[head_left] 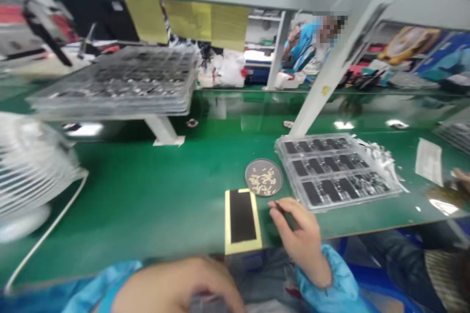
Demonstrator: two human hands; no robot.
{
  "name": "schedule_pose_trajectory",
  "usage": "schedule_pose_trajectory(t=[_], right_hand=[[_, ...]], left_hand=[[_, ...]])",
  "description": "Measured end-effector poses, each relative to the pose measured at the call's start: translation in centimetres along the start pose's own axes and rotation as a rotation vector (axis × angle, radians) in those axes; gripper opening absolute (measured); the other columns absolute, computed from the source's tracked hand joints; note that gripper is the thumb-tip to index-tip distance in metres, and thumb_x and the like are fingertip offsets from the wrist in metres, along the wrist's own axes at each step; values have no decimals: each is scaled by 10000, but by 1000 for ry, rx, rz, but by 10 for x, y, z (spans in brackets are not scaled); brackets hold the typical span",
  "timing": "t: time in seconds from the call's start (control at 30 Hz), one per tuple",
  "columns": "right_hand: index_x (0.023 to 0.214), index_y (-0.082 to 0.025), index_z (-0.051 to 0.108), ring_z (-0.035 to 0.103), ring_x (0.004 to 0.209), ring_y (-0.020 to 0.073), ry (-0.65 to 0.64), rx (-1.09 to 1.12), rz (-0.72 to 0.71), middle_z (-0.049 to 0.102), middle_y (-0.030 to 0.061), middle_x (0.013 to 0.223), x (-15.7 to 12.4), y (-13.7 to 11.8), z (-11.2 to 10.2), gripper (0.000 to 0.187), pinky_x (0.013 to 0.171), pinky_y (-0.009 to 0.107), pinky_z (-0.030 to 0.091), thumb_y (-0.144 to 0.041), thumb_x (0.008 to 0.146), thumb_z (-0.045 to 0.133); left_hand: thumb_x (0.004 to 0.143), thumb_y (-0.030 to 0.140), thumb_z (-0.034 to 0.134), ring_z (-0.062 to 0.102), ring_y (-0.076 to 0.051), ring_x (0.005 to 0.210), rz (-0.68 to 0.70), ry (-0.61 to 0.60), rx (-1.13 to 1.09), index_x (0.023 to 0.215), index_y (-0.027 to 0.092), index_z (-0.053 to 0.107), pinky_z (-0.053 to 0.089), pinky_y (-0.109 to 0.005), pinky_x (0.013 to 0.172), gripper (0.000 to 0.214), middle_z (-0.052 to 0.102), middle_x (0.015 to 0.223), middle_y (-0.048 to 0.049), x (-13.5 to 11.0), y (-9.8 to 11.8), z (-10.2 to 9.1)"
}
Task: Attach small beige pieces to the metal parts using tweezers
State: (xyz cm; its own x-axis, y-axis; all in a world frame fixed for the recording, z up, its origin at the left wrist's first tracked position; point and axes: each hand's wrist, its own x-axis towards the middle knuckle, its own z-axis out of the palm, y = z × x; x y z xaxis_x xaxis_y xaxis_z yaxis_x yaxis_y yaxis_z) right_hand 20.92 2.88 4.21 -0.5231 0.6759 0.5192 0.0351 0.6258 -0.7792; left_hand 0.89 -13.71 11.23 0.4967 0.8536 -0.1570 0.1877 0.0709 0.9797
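My right hand [301, 231] is over the bench, thumb and forefinger pinched round a small dark piece [279, 207], too blurred to name. Just left of it lies a pale yellow card [227, 225] with a black rectangular sheet [242, 216] on it. Behind the card, a round grey dish [251, 165] holds many tiny cream-coloured pieces. Nearest the camera, my left hand [183, 281] is smeared by motion in front of the bench edge, its fingertips pointing down and partly out of sight.
A clear compartment tray [299, 183] with dark flat parts stands right of the dish, beside white strips [384, 161]. A white fan [33, 166] is at left. Stacked clear trays [121, 88] sit on a raised shelf. Across the bench is a person [303, 41]; another hand [461, 178] shows far right.
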Motion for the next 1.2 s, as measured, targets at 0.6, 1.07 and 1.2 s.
schedule_pose_trajectory(t=[0.6, 1.07, 1.2], right_hand=[[844, -218, 695, 617, 726, 170, -116, 178, 429, 649, 26, 721, -16, 23, -4, 331, 735, 255, 491, -511, 942, 575], [916, -186, 709, 683, 763, 167, -116, 244, 350, 696, 82, 969, 9, 20, 2, 174, 645, 254, 581, -356, 913, 674], [944, -216, 718, 690, 886, 182, -106, 38, 216, 720, 55, 983, 26, 13, 10, 120, 762, 278, 573, -322, 921, 668]], left_hand=[[735, 341, 818, 472, -319, 1284, -82, 719, 549, 1013, 167, 666, 332, -461, 1128, 362, 624, 1243, -115, 363, -24, -249], [712, 376, 852, 600, -92, 684, -77, 596, -427, 1171, 139, 596, 378, -180, 543, 577, 653, 912, -47, 89, -36, -111], [899, 519, 638, 574, -86, 649, -114, 542, -318, 1092, 154, 666, 438, -201, 586, 413, 654, 851, -35, 62, -45, -104]])
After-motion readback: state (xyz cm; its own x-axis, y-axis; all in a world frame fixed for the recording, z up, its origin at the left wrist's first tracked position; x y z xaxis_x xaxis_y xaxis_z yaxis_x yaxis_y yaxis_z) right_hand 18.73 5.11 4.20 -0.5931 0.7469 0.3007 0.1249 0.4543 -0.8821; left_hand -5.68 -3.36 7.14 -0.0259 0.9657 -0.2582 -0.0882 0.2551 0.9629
